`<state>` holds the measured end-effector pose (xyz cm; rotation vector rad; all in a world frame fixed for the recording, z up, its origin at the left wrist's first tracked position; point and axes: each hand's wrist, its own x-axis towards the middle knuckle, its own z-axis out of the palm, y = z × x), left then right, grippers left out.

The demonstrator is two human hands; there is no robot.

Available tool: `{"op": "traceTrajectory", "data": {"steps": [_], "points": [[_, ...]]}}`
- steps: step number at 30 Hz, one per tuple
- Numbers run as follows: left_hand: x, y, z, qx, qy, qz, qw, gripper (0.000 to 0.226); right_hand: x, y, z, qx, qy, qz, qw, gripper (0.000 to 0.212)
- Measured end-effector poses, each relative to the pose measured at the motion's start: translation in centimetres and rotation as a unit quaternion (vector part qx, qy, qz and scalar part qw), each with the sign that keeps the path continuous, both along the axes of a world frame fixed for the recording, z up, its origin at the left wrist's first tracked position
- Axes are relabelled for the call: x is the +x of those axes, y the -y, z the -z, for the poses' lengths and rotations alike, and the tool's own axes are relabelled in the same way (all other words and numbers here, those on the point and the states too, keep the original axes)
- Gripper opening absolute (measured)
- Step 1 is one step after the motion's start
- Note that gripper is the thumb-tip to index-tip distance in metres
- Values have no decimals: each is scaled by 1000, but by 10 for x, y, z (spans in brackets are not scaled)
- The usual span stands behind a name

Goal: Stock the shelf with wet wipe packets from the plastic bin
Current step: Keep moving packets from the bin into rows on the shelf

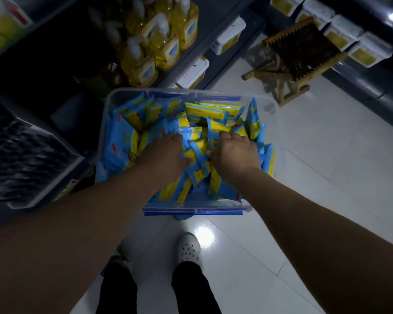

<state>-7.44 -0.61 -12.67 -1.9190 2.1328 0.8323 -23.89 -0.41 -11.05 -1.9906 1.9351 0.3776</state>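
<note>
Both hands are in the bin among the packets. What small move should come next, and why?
Probably gather the wet wipe packets between the left hand and right hand and lift that bunch out of the plastic bin. Both hands flank the pile, and nothing is raised yet.

Blue-and-yellow wet wipe packets (192,123), clear plastic bin (104,123), yellow bottles (166,44), white perforated shoe (188,248)
</note>
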Motion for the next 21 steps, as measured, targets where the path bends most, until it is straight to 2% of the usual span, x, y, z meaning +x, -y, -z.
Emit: {"op": "traceTrajectory", "data": {"steps": [6,10,12,16,21], "points": [[-13,19,19,-63,4,-4,998,44,8,24,20,-3,-30,45,999,70],[-24,21,27,-69,9,8,998,47,9,30,28,25,-51,68,996,72],[-26,22,29,-55,19,0,998,46,9,31,28,19,-64,68,995,60],[-32,26,27,-16,-10,-76,997,26,12,35,24,-2,-63,41,997,28],[-34,28,15,12,-74,-155,985,16,16,35,19,-18,-45,42,998,17]]}}
